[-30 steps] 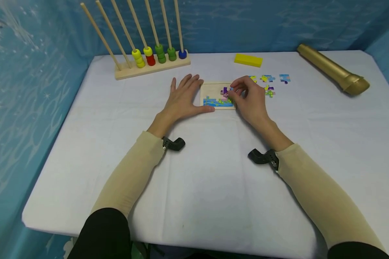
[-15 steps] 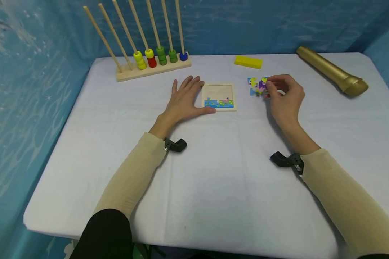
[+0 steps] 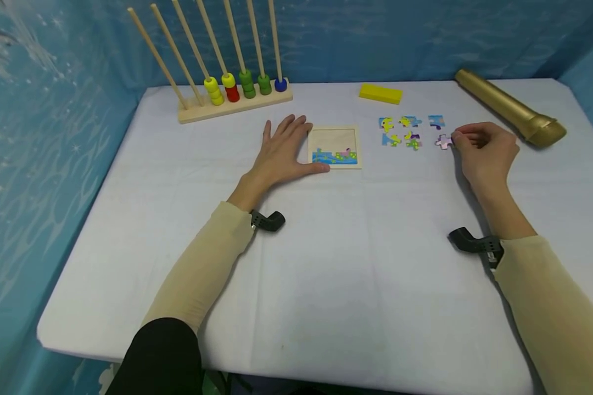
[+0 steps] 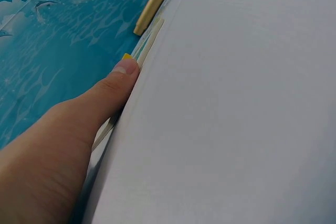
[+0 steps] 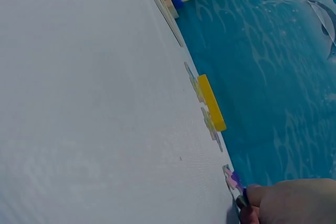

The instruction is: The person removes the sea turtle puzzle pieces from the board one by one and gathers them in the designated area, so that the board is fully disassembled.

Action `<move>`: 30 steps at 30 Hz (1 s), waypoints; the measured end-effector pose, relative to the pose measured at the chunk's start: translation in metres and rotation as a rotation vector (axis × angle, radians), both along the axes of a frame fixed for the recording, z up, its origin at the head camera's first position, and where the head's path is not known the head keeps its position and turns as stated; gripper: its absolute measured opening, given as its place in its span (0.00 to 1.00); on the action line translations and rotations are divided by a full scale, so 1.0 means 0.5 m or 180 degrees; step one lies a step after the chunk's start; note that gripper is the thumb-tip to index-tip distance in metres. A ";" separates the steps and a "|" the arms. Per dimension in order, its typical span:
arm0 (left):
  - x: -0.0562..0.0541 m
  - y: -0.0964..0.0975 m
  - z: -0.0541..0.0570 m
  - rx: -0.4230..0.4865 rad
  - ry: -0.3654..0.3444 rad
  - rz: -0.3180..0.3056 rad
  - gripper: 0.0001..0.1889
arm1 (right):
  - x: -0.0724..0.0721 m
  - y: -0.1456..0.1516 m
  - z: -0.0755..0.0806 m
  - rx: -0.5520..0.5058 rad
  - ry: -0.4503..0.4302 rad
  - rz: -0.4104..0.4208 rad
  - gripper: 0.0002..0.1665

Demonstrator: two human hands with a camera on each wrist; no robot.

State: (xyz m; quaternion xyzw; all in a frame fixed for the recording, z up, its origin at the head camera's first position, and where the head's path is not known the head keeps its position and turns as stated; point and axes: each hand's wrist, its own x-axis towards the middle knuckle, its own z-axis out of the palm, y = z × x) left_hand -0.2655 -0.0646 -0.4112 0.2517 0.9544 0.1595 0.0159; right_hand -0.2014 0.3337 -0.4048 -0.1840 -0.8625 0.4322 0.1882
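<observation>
My left hand lies with fingers spread at the left side of a small wooden puzzle tray. Its thumb rests along the tray's front edge, as the thumb also shows in the left wrist view. Joined blue, green and pink pieces fill the tray's lower part; bare wood shows above them. Off to the right, my right hand pinches a pink and purple puzzle piece between thumb and forefinger, at or just above the cloth. The right wrist view shows this puzzle piece at the fingertips.
Several loose puzzle pieces lie between the tray and my right hand, with one blue piece nearest it. Behind stand a yellow block and a bead abacus. A gold microphone-shaped object lies at the back right.
My right hand has moved from over the tray to the right, past the loose pieces, carrying the pink and purple puzzle piece out of the tray. My left hand has stayed in place.
</observation>
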 end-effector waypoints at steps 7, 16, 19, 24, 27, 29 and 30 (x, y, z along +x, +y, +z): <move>-0.001 -0.001 0.008 -0.0014 0.0016 -0.0008 0.58 | 0.001 -0.004 -0.007 0.0327 0.0069 -0.0052 0.21; 0.001 0.000 0.001 0.0018 0.0029 -0.0024 0.58 | 0.012 -0.012 -0.002 0.0663 -0.0144 0.0343 0.25; 0.001 -0.001 0.001 0.0037 0.0028 -0.0023 0.58 | 0.012 -0.014 -0.004 0.0784 -0.0067 0.0409 0.23; 0.000 0.000 0.003 0.0006 0.0023 -0.0002 0.58 | 0.010 -0.015 -0.005 0.0837 0.0044 0.0414 0.21; 0.000 0.000 0.003 -0.0021 0.0020 0.0005 0.58 | 0.012 -0.015 -0.007 0.0835 0.0090 0.0397 0.20; 0.000 0.000 0.003 -0.0029 0.0013 0.0008 0.58 | 0.013 -0.015 -0.009 0.0839 0.0112 0.0379 0.20; 0.000 0.000 0.002 -0.0030 0.0012 0.0008 0.58 | 0.013 -0.015 -0.010 0.0849 0.0128 0.0365 0.19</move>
